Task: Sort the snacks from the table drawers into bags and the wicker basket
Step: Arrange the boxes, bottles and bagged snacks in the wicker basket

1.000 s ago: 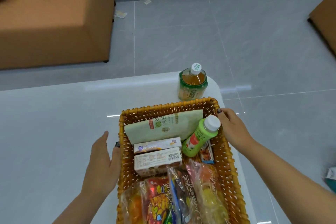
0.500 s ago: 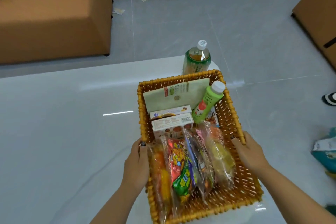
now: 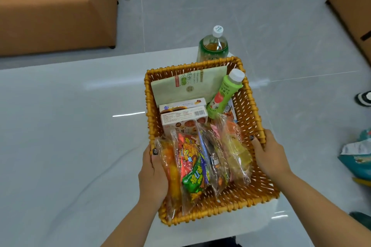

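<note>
The wicker basket (image 3: pixel 250 106) sits on the white worktop (image 3: pixel 70 136), held from both sides. The left hand (image 3: pixel 153 174) clasps its left rim, thumb hooked inside; the right hand (image 3: pixel 270 156) clasps the right rim likewise. Inside lie bagged snacks (image 3: pixel 193 168), two boxes (image 3: pixel 183 115), a green packet (image 3: pixel 188 86) and a small green bottle (image 3: pixel 223 96). A tea bottle (image 3: pixel 213 46) stands just behind the basket.
</note>
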